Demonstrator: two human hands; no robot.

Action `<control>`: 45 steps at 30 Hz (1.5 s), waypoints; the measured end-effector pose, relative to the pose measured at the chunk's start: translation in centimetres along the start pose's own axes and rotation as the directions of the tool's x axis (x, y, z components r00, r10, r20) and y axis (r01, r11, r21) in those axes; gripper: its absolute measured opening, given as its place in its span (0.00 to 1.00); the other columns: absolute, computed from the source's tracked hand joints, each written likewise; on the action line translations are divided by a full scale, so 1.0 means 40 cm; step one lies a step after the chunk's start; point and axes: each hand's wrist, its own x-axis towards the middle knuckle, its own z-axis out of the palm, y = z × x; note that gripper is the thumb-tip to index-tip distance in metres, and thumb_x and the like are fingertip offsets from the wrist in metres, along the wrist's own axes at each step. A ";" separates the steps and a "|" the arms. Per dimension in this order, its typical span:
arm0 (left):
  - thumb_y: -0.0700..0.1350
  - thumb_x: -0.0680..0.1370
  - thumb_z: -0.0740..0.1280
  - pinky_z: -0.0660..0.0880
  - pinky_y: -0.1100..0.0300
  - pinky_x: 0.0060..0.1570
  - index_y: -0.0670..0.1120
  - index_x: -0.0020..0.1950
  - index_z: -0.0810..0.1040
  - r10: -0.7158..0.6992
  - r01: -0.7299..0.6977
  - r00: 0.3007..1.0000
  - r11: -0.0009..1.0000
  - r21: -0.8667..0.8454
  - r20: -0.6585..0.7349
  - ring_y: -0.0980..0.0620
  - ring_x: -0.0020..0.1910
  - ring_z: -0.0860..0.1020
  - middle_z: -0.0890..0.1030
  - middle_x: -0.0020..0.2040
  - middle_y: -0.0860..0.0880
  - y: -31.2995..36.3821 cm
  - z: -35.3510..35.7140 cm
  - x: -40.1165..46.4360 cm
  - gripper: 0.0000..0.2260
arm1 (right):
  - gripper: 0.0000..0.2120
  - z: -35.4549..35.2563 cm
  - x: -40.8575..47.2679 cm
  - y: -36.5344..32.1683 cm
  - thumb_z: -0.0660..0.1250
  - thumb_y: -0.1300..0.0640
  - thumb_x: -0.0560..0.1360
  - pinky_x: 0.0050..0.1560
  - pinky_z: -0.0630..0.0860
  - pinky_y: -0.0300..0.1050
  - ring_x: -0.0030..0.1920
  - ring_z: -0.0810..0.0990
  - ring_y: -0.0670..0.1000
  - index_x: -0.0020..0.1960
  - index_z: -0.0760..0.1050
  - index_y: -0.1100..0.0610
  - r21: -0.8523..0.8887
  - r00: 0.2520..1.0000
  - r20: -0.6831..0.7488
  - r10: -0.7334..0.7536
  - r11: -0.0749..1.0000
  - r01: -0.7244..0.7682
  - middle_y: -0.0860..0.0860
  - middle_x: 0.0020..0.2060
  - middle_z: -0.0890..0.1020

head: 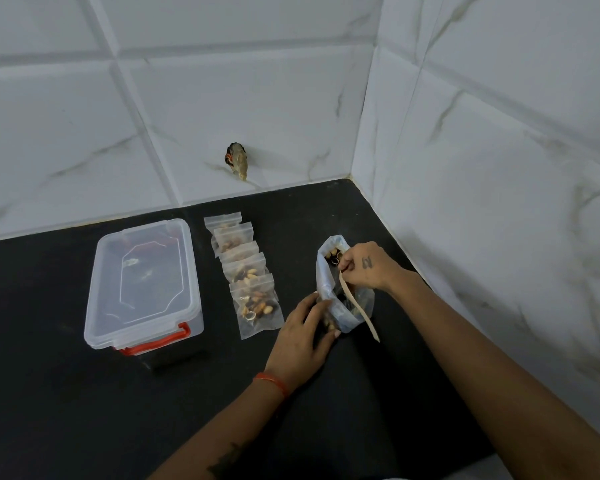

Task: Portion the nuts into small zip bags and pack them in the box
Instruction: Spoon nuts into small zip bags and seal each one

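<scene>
Black countertop (84, 410) in a tiled corner, white marble-look wall tiles (257, 98) closing it off at the back and along the right. Near the right wall, a large clear plastic bag of mixed nuts (343, 306), standing open at the top, well short of the corner. Left hand (303, 336) cupped against the bag's lower left side, fingers curled round the plastic and gripping it. Right hand (364, 266) at the bag's mouth, fingers pinched on the upper end of a slim wooden spoon (357, 306) slanting down across the front of the bag; spoon's other end hidden. To the left of the bag, five filled small zip bags (246, 271) laid in an overlapping row running from the back wall toward the front, nearest one just beside the left hand. Further left, a clear plastic storage box (142, 282) with its lid on and a red clip handle (174, 336) at the near end, set apart from the row by a narrow strip of bare counter. Wide open counter in front of the box and under both forearms. Orange thread band (272, 381) on the left wrist. Small dark tattoo mark (367, 262) on the back of the right hand, not readable. No legible print on box or bags. Small brownish object (238, 161) fixed on the back wall, unidentifiable.
</scene>
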 end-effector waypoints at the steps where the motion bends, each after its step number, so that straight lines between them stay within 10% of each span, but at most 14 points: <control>1: 0.58 0.77 0.59 0.64 0.65 0.65 0.51 0.71 0.66 -0.004 0.004 1.000 1.000 -0.017 -0.008 0.57 0.67 0.66 0.66 0.71 0.50 0.002 -0.002 0.001 0.24 | 0.10 0.000 -0.001 0.001 0.67 0.62 0.73 0.54 0.74 0.39 0.49 0.81 0.50 0.53 0.82 0.57 0.010 1.000 -0.002 0.001 1.000 -0.001 0.53 0.50 0.83; 7: 0.59 0.75 0.62 0.61 0.80 0.57 0.51 0.64 0.75 -0.094 0.078 0.992 0.981 -0.177 -0.087 0.68 0.61 0.67 0.71 0.64 0.52 0.016 -0.018 0.014 0.21 | 0.05 0.005 -0.013 0.008 0.71 0.59 0.72 0.52 0.75 0.40 0.45 0.81 0.48 0.48 0.83 0.57 0.051 0.995 -0.094 0.022 0.999 -0.017 0.53 0.45 0.84; 14: 0.64 0.70 0.67 0.73 0.61 0.53 0.54 0.60 0.75 -0.227 0.208 0.966 0.967 -0.145 -0.126 0.55 0.53 0.71 0.69 0.53 0.54 0.078 -0.004 0.053 0.23 | 0.05 0.010 -0.025 0.011 0.70 0.58 0.73 0.49 0.75 0.39 0.41 0.79 0.46 0.47 0.82 0.57 0.094 0.988 -0.148 0.050 0.995 -0.036 0.52 0.42 0.84; 30: 0.58 0.73 0.69 0.69 0.62 0.54 0.58 0.67 0.71 -0.221 0.221 0.975 0.975 0.006 -0.002 0.55 0.53 0.66 0.65 0.53 0.53 0.081 -0.004 0.063 0.23 | 0.03 -0.023 -0.003 0.026 0.72 0.64 0.70 0.45 0.82 0.46 0.40 0.85 0.52 0.42 0.81 0.58 0.490 0.962 0.031 0.272 0.835 -0.252 0.55 0.40 0.84; 45: 0.58 0.73 0.69 0.71 0.59 0.56 0.56 0.66 0.71 -0.239 0.239 0.971 0.970 -0.039 -0.004 0.55 0.54 0.67 0.65 0.53 0.54 0.074 -0.001 0.057 0.23 | 0.04 -0.021 0.020 0.000 0.70 0.59 0.73 0.51 0.76 0.40 0.44 0.82 0.47 0.44 0.84 0.55 0.245 0.954 -0.260 0.152 0.966 -0.087 0.49 0.42 0.85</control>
